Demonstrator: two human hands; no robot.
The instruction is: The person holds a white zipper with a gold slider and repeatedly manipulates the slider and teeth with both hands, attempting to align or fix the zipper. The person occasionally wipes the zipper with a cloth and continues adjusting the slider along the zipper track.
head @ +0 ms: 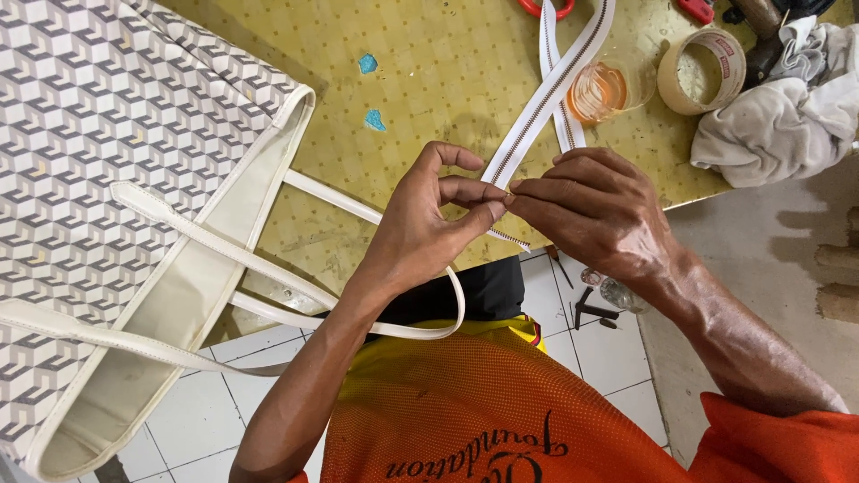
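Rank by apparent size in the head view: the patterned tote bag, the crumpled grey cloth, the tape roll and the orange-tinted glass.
1. Grey-and-white geometric-patterned tote bag, by far the largest.
2. Crumpled grey cloth.
3. Beige tape roll and clear orange-tinted glass look about alike; I would not rank them.

Both hands [514,210] fingertip to fingertip

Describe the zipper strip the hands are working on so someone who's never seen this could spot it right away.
On the yellow table, beside the patterned bag, lies a white zipper strip. The left hand and right hand pinch its near end. Unlike the bag's plain straps, it has dark teeth down its middle.
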